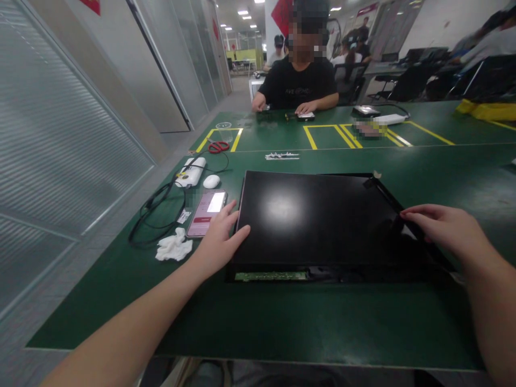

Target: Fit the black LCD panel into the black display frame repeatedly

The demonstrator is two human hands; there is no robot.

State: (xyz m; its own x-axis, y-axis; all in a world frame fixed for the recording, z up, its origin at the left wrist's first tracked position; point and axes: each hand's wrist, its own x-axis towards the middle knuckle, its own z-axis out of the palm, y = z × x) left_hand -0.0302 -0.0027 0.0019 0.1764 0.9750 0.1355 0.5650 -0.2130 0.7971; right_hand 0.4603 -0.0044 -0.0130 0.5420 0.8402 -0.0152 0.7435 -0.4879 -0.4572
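A flat black screen panel (pixel 290 226) lies on the green table, with a strip of green circuit board (pixel 270 276) bare along its near edge. A narrow black frame strip (pixel 387 194) runs down the panel's right side. My left hand (pixel 221 236) rests against the panel's left edge, fingers spread and thumb over its top. At the right side, my right hand (pixel 447 226) has its thumb and forefinger pinched on the black frame strip; its other fingers are partly hidden.
Left of the panel lie a phone (pixel 205 214), crumpled tissue (pixel 174 246), a white mouse (pixel 212 181), a white power bank (pixel 191 172), black cables (pixel 149 207) and red scissors (pixel 219 147). Small white strips (pixel 282 156) lie beyond it. A co-worker (pixel 300 80) sits opposite, hands on small parts.
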